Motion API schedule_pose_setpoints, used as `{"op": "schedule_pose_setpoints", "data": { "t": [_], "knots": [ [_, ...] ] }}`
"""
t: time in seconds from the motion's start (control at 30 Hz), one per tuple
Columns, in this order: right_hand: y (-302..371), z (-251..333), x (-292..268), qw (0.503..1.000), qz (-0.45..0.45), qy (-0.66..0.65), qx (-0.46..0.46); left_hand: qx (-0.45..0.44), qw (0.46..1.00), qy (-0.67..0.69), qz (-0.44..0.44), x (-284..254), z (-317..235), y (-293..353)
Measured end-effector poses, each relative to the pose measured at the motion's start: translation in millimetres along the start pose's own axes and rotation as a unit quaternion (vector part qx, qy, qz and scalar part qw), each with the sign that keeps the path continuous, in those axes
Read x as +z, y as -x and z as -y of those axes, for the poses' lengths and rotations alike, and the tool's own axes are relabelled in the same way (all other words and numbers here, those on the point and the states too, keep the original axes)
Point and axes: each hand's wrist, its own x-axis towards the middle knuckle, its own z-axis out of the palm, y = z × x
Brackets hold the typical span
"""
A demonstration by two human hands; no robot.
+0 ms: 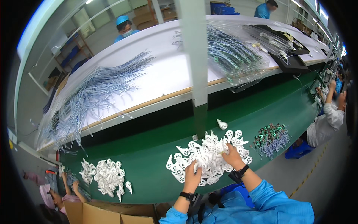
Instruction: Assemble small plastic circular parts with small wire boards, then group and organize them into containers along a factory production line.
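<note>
A heap of white plastic parts (209,149), each with a round spoked end and a tapered tail, lies on the green work surface (149,156) in front of me. My left hand (192,176) is at the heap's near left side, thumb and fingers apart, touching the parts. Over the right half of the heap my right hand (233,156) reaches in, its fingers spread against the pieces. Neither hand shows a part firmly gripped; some fingertips are hidden among the parts. Both wrists wear black bands.
A smaller white heap (109,177) lies left. Wired green-and-brown components (271,140) sit right; one loose white part (222,124) lies beyond. A pale post (194,56) rises ahead. Wire bundles (100,89) cover the raised white table (167,71). Cardboard boxes (100,213) stand near left; several people work around.
</note>
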Motion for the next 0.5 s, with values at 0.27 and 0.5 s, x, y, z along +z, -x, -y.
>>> {"op": "schedule_pose_setpoints", "data": {
  "t": [0.27,0.5],
  "knots": [
    [33.4,63.3,34.7,0.978,-0.114,0.041,-0.172,-0.114,0.954,0.255,-0.108,-194.2,-45.4,172.5],
    [225.7,267.1,109.2,0.857,0.383,-0.247,-0.241,-0.153,0.852,0.292,-0.407,-336.1,0.8,414.0]
  ]
}}
